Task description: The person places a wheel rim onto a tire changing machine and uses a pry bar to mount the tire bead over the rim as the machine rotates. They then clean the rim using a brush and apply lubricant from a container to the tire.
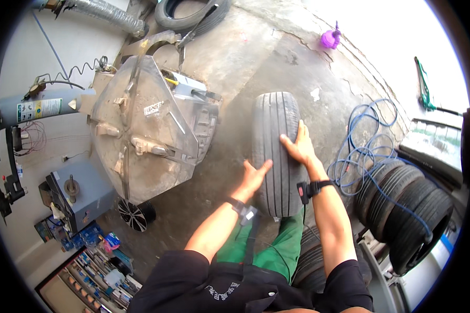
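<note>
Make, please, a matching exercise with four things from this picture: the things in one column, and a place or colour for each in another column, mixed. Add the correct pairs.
Things
1. Hose
2. Tire
3. Rim
4. Trousers

Places and colours
A. between the left hand and the right hand
B. green
C. blue, in loose loops
D. black and silver, with spokes

Pairs: 1-C; 2-A; 3-D; 4-B

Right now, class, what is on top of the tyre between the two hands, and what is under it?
On the tyre rest the left hand and the right hand. Concrete floor shows around it, but its inside and the spot directly beneath are covered.
</note>
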